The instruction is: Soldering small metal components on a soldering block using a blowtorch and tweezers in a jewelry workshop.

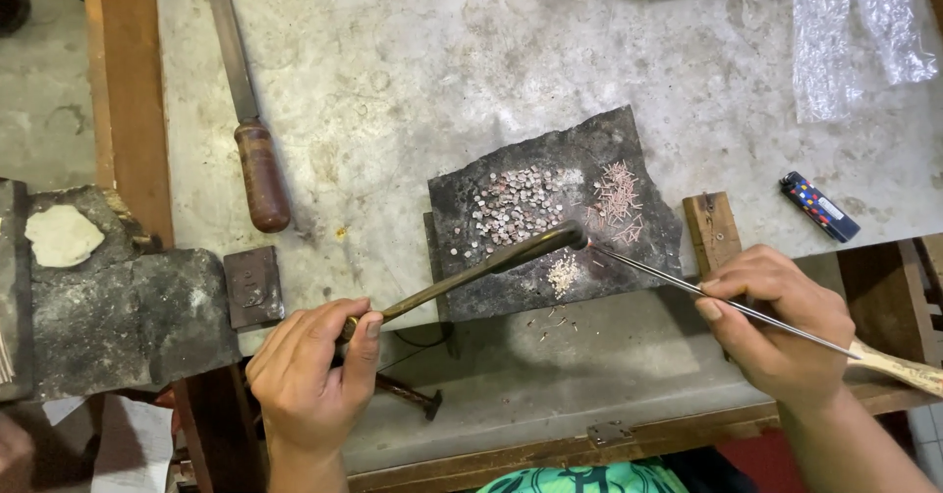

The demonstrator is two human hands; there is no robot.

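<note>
My left hand [312, 363] grips the handle end of a brass torch [491, 262] whose dark nozzle points at a charred black slab [648, 257]. My right hand [776, 326] pinches a thin metal pick [668, 279] with a pale wooden handle [899, 365]; its tip meets the torch nozzle over the slab. On the slab lie many tiny silver discs [511, 203], a pile of short copper-coloured wire bits [617, 198] and a small heap of pale grains [562, 275].
A long file with a brown wooden handle [260, 174] lies on the grey bench at the left. A dark blue lighter [818, 206] and clear plastic bags [845, 41] sit at the right. A small metal block [252, 287], a wooden peg [712, 233] and a hammer [408, 395] are nearby.
</note>
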